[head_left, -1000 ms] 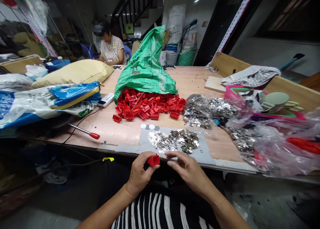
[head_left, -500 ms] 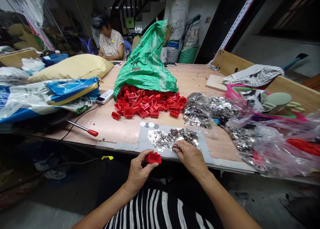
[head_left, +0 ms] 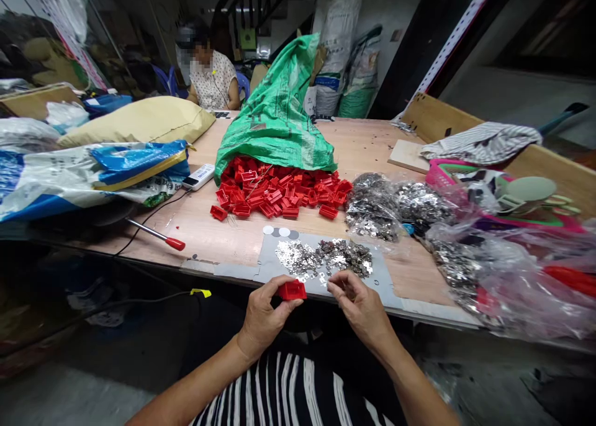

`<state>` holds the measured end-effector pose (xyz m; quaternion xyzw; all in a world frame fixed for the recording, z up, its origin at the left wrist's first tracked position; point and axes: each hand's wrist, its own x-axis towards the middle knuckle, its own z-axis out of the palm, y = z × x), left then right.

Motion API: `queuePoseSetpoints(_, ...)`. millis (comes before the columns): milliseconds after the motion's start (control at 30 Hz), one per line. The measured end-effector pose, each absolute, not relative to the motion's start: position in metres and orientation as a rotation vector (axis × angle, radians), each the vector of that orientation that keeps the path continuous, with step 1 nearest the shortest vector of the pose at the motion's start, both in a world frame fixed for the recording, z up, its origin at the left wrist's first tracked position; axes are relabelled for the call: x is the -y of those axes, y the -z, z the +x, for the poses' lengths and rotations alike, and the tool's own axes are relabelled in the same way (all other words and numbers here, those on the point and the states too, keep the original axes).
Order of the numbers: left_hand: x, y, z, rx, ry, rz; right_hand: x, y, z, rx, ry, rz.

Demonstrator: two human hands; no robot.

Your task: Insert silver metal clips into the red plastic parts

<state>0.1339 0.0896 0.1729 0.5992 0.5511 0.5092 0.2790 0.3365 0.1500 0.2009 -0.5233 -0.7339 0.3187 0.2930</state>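
My left hand (head_left: 263, 317) grips a small red plastic housing (head_left: 293, 289) between thumb and fingers, just off the table's front edge. My right hand (head_left: 361, 308) is beside it, fingers pinched together at the near edge of a heap of small silvery metal pieces (head_left: 326, 256); whatever it pinches is too small to make out. The heap lies on a grey mat (head_left: 382, 277). Behind it, a pile of red housings (head_left: 279, 193) spills from a green sack (head_left: 277, 118).
Clear bags of metal pieces (head_left: 386, 205) lie at right, with a pink basket (head_left: 442, 174). A red-handled screwdriver (head_left: 158, 235), a white remote (head_left: 198, 176) and blue-white sacks (head_left: 93, 177) lie at left. Another person (head_left: 212, 81) sits at the table's far end.
My right hand reached into the metal heap, then drew back toward the red housing with its fingers pinched. My left hand kept hold of the housing.
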Motion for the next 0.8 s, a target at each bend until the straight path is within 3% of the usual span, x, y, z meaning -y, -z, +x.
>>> queuePoseSetpoints(800,-0.084,-0.185,0.138,-1.392,-1.479,1.871,-0.128,-0.207,0.303,2.173,-0.800,-1.033)
